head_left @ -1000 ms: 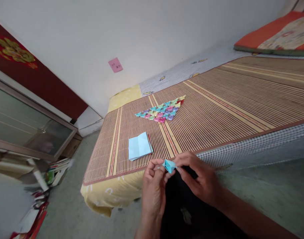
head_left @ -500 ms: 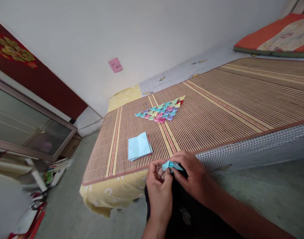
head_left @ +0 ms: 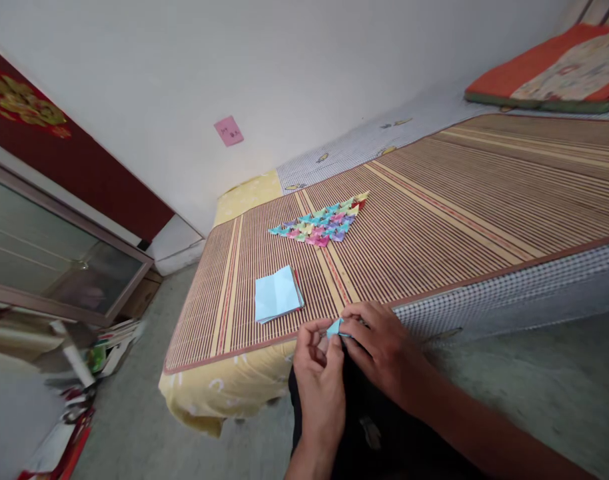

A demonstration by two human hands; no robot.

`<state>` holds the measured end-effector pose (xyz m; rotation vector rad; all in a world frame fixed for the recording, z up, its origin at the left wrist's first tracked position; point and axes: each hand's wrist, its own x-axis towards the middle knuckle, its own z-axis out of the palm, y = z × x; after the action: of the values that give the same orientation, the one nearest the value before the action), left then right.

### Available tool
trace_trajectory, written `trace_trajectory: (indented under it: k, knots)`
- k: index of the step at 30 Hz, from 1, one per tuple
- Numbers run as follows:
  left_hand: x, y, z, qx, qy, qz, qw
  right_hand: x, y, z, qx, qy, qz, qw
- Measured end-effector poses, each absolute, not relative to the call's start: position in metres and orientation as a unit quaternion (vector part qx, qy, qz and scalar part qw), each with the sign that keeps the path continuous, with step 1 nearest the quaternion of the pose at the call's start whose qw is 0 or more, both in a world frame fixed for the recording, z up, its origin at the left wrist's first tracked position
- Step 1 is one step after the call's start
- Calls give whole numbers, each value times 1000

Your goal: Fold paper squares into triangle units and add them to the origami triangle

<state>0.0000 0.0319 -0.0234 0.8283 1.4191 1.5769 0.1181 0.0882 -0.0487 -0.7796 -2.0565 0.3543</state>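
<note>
Both my hands pinch a small light-blue folded paper piece (head_left: pixel 334 327) just in front of the bed's near edge, above my dark-clothed lap. My left hand (head_left: pixel 318 380) grips it from below with curled fingers. From the right, my right hand (head_left: pixel 382 350) covers most of it with closed fingers. A stack of light-blue paper squares (head_left: pixel 277 294) lies on the striped bamboo mat (head_left: pixel 434 220), just beyond my hands. Farther back on the mat, several small coloured folded pieces (head_left: pixel 320 225) lie arranged in a triangle.
The mat covers a bed with a yellow sheet (head_left: pixel 219 390) and checked cloth (head_left: pixel 509 293). An orange-edged cushion (head_left: pixel 544 70) lies at the far right. A pink note (head_left: pixel 228 131) sticks to the white wall. A glass-fronted cabinet (head_left: pixel 49 260) and floor clutter (head_left: pixel 69 407) stand left.
My hands have closed tighter on the blue piece and shifted slightly right. My right fingers now cover more of it, so less paper shows than a second ago.
</note>
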Motion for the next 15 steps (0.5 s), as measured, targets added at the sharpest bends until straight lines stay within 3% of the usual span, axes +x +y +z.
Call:
trace_trajectory:
  k: [6,15]
  knots:
    - [-3,42,-27,130,415,627,646,115,87,-47,-317,-826,173,432]
    - [6,47,-32,26,446,690,569,108,88,-53,-335,-829,197,403]
